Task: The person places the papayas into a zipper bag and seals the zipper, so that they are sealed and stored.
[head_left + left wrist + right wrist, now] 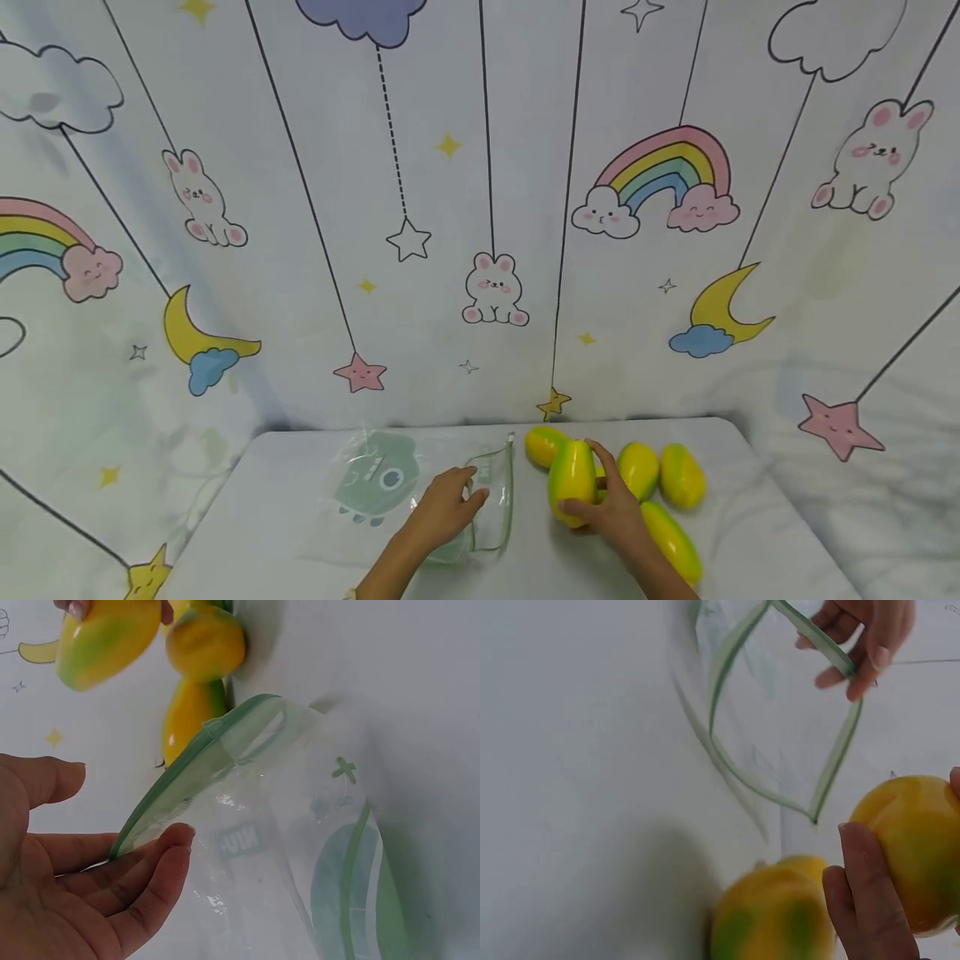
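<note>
My right hand (617, 510) grips a yellow-green mango (572, 482), held upright at the near side of the other mangoes. In the right wrist view its fingers (874, 889) lie along the mango's side. A clear plastic zip bag (375, 475) with a green monster print lies to the left, its green-edged mouth (731, 656) spread into a wide loop facing the mangoes. At that rim is my left hand (447, 507). Several of its fingers (154, 896) curl inside the bag's edge, and the thumb (56, 778) stands away from the plastic.
Several more mangoes rest on the white table (255, 500) at the right: one behind the held mango (545, 447), one at the far right (682, 477), one near my right forearm (672, 542). A wall cloth (420, 333) with cartoon drawings rises behind the table.
</note>
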The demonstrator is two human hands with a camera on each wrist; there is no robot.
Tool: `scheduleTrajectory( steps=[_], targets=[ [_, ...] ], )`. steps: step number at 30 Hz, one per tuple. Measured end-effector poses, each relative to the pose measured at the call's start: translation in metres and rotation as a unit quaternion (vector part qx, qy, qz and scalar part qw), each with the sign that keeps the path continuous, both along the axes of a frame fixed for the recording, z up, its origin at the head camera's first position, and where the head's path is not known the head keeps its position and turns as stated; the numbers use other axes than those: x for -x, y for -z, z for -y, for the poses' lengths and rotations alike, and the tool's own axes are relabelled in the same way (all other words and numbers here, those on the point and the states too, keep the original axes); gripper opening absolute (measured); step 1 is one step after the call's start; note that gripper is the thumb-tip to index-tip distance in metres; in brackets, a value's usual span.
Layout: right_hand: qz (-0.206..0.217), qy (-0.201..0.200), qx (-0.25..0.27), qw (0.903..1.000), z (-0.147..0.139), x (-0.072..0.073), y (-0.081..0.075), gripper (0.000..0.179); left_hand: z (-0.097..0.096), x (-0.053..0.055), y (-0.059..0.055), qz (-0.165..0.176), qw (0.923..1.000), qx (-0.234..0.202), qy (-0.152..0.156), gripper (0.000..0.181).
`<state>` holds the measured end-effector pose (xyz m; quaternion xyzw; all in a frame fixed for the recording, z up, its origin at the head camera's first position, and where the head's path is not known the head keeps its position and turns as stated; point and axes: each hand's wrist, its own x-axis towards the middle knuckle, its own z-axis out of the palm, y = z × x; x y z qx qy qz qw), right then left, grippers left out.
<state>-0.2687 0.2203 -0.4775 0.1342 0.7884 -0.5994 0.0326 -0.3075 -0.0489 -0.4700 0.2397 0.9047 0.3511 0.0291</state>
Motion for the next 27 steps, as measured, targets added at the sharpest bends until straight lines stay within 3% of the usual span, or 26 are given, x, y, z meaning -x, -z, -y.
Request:
scheduleTrajectory(
  steps=[4, 9, 17, 21, 27],
  targets=[
    [0.004, -0.012, -0.001, 0.9999, 0.014, 0.004, 0.002, 0.109, -0.004, 0.001, -0.001, -0.002, 1.0, -0.003, -0.002, 0.049],
    [-0.019, -0.024, -0.02, 0.9993, 0.033, 0.007, 0.011, 0.107, -0.009, 0.0, 0.0, 0.024, 0.9997, 0.0, -0.007, 0.054],
    [-0.047, -0.063, -0.028, 0.9965, 0.064, 0.013, 0.023, 0.103, -0.012, -0.013, -0.008, 0.035, 0.9992, -0.01, -0.017, 0.051],
    [-0.04, -0.078, -0.047, 0.9951, 0.079, 0.017, 0.031, 0.102, -0.012, -0.02, -0.01, 0.043, 0.9988, -0.013, -0.018, 0.05],
    [-0.024, -0.108, -0.078, 0.9908, 0.091, 0.022, 0.035, 0.098, -0.01, -0.027, -0.017, 0.034, 0.9988, 0.014, -0.031, 0.049]
  ],
)
